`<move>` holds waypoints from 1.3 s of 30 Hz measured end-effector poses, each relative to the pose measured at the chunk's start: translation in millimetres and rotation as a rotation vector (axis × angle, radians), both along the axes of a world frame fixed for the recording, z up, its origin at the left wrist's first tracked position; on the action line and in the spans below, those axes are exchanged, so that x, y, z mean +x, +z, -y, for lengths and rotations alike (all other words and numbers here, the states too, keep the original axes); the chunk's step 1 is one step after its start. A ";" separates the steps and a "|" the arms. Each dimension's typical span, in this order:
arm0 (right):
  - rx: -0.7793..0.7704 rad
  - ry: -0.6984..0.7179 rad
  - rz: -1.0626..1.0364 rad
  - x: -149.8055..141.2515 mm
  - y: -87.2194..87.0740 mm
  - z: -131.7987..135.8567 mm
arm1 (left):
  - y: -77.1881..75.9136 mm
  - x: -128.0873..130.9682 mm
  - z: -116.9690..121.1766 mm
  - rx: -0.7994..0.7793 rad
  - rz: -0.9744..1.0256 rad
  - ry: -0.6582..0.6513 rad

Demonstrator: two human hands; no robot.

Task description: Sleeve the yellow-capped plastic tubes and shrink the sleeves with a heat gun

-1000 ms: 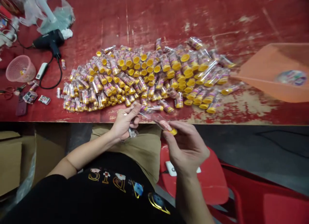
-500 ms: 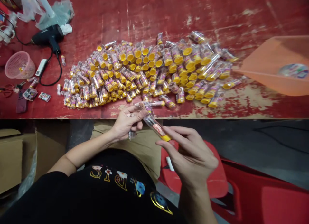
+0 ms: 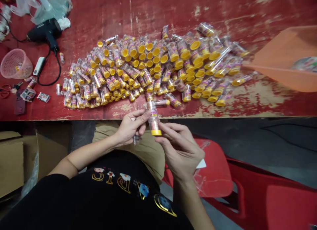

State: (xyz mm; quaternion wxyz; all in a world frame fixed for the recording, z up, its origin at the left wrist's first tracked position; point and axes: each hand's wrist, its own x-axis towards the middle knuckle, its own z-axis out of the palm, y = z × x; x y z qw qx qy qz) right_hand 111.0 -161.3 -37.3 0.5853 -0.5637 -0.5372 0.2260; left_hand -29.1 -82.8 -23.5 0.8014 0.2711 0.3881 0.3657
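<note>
Mid-frame, we hold a glossy, clear cylindrical tube point(image 3: 154, 116) with a yellow cap. Our left hand point(image 3: 130, 126) pinches its upper end; our right hand point(image 3: 182, 145) has its grip nearly closed, thumb and fingertips at the capped end. Above, similar tubes point(image 3: 119, 79) heap on the flat red table point(image 3: 170, 12), scuffed pale in patches.

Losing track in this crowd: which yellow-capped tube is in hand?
The tube between the left hand and right hand; the piled tubes rest on the red table behind it.
</note>
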 end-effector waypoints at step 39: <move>0.120 -0.338 -0.103 17.8 -25.9 -70.6 | -1.7 4.5 -18.3 -0.121 0.027 0.154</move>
